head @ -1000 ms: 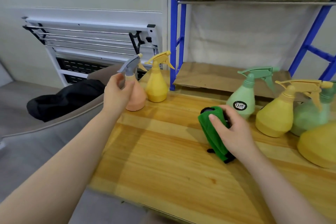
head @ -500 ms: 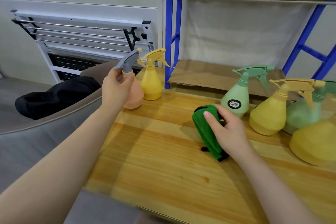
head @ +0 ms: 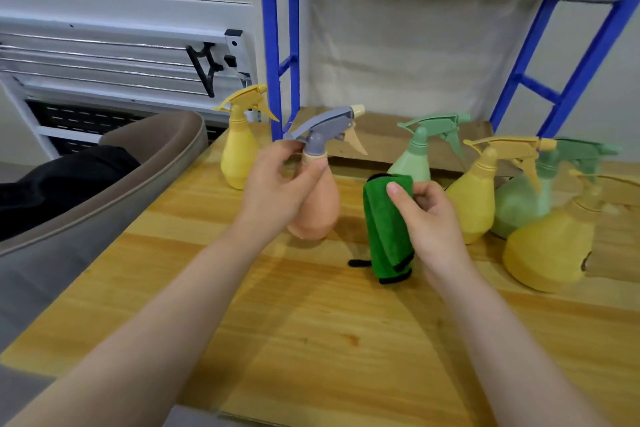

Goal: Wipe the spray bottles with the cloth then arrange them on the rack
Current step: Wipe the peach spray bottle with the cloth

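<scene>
Right edge is kinda blurry, so the far green bottle and big yellow bottle smear together. The peach bottle has a grey trigger head; the left hand grips its neck, holding it tilted over the table. The right hand pinches the folded green cloth just beside it, covering part of the cloth.
</scene>
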The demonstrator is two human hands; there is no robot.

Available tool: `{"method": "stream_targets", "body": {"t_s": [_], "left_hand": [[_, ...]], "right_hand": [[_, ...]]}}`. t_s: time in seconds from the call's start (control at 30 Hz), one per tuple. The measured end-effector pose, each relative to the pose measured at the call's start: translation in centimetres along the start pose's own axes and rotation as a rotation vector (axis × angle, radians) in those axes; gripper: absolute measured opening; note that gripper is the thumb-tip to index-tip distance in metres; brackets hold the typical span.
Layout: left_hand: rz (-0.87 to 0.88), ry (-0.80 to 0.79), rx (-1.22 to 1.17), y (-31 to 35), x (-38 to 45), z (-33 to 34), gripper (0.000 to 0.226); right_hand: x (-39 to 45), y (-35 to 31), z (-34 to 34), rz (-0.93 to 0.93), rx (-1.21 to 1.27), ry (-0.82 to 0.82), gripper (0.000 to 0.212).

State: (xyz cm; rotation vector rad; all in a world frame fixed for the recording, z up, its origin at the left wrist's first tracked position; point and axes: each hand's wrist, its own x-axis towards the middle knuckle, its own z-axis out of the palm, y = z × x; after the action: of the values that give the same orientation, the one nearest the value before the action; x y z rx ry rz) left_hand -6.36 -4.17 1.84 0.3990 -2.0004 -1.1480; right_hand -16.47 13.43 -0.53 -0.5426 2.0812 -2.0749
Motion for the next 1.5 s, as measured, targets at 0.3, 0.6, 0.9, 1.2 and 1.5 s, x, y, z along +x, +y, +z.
{"method": "stream_targets", "body": {"t_s": [0.3,0.6,0.9,1.2,1.5], "left_hand": [[-0.11,-0.193,-0.376,-1.7,0.9,2.8,0.038],[-0.131,-0.179,-0.583,-1.9,-0.2,3.5,0.022],[-0.133,-0.209,-0.723,-1.5,-0.7,3.7,0.026],[-0.09,-0.238,-0.785,-0.8,-1.1,3.7,0.025],[-0.105,-0.345,-0.811,-0.6,-2.1,4.6,0.035]], "right_hand": [[0.9,-0.2,-0.7,-0.073,0.027,0.123,0.036],[-0.2,-0.1,0.6,-0.025,0.093,0.112,0.03],[-0.7,0.3,1.1,-0.175,0.04,0.113,0.028],[-1.3,1.2,2.1,-0.427,-0.065,-0.144,0.026],[-1.0,1.0,1.7,-0.52,-0.218,-0.057,0.044]]}}
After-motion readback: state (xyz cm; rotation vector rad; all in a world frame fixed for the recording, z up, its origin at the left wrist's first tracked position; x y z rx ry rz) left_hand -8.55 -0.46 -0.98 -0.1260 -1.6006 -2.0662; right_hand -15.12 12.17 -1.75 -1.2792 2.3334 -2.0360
